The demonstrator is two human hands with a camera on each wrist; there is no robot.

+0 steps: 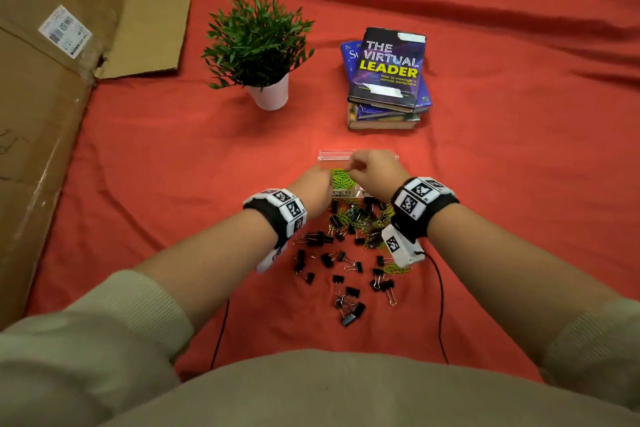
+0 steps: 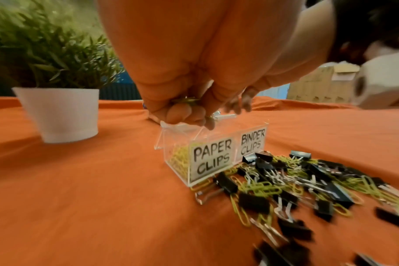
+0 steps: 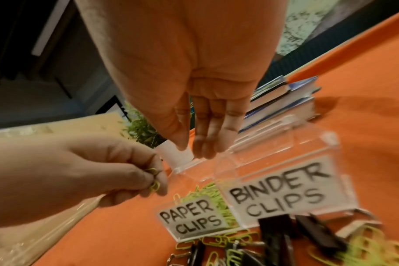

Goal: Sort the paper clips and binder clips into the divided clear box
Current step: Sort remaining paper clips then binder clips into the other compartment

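My left hand (image 3: 84, 172) pinches yellow paper clips (image 3: 154, 179) above the box's (image 3: 285, 162) "PAPER CLIPS" side. My right hand (image 3: 189, 90) hangs over it, fingers straight, empty. "BINDER CLIPS" side: contents unclear. Binder clips (image 1: 346, 260) lie loose nearer me.

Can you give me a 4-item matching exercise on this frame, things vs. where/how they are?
Things:
1. left hand
2. right hand
3. binder clips
4. books

States:
A. stacked beyond the clear box
B. loose on the red cloth, none visible in the box
C. fingers straight, holding nothing, over the box
D. pinching green paper clips above the PAPER CLIPS compartment

Pairs: 1-D, 2-C, 3-B, 4-A
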